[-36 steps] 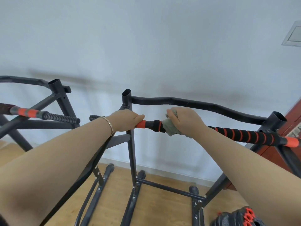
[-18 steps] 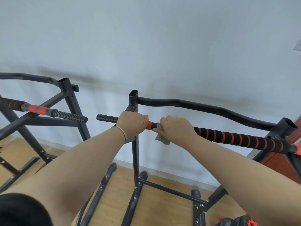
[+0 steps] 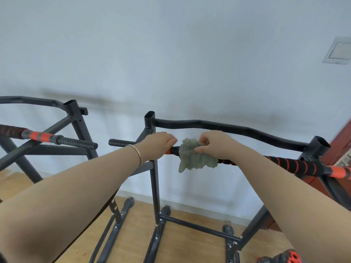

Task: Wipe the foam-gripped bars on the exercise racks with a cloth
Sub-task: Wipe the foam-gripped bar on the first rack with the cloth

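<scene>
1 grey-green cloth (image 3: 195, 155) hangs bunched over the foam-gripped bar (image 3: 290, 165), draped across it and drooping below, pinched at its top edge by the right hand (image 3: 215, 144), fingers closed together on the fabric. Bar is black foam w/ orange spiral stripes, running out to the right of that hand to an orange end section. Left hand (image 3: 158, 144) sits just left of the cloth, near but not touching it, fist wrapped tight round the same bar right by the upright post (image 3: 154, 179). 1 thin bracelet (image 3: 137, 154) on the left wrist. A ribbed black bar end (image 3: 121, 142) sticks out further left of the left hand. Above & behind both hands, 1 bare black wavy bar (image 3: 228, 129) spans the rack top. 2 racks in view: this one, & a second rack (image 3: 76, 120) well to the left of the left hand, w/ 1 foam bar (image 3: 47, 138) of its own, orange and black, ribbed tip pointing toward the hands. Below the arms, wood floor (image 3: 190, 243). Behind everything, a pale wall (image 3: 171, 54). Low right of the right forearm, 1 black-and-orange object (image 3: 283, 258), too cut off to identify.
</scene>
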Motion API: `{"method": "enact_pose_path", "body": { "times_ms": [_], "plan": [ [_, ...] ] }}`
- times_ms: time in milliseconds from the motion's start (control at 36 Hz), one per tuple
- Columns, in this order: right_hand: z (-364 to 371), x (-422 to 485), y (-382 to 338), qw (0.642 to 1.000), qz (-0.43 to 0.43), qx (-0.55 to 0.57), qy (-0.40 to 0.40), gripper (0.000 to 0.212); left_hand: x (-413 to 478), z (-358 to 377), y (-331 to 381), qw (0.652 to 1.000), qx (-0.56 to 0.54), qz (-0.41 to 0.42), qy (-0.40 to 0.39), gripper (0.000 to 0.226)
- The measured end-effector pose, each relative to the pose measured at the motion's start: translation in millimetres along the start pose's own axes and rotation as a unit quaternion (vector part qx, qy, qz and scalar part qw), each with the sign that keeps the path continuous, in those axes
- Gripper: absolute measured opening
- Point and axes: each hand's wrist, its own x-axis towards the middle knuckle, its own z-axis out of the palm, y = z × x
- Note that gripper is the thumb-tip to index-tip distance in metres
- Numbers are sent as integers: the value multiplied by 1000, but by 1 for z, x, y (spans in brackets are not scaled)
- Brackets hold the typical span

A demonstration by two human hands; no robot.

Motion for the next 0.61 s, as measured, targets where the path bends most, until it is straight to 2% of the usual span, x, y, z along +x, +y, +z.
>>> {"method": "enact_pose_path", "body": {
  "times_ms": [56, 111, 222, 361, 444, 528, 611],
  "plan": [
    [3, 1, -2, 998, -29, 43, 45, 13, -5, -9, 12, 982, -182, -46, -3, 31],
    [2, 1, -6, 991, -59, 101, 65, 6, -8, -14, 18, 946, -317, -67, -13, 30],
    [0, -3, -20, 972, -90, 202, 79, 4, -15, -20, 24, 861, -504, -65, -17, 28],
    [-2, -7, -41, 921, -113, 369, 48, 6, -31, -35, 19, 785, -616, -65, 2, 29],
    [0, -4, -51, 895, -109, 433, 25, 9, -46, -46, 13, 737, -675, -35, -16, 11],
    [7, 3, -60, 888, -95, 449, 19, 9, -60, -52, 3, 699, -715, -27, -12, 11],
    [16, 9, -68, 889, -75, 452, 13, 12, -69, -48, -14, 671, -737, -72, 30, 25]
  ]
}}
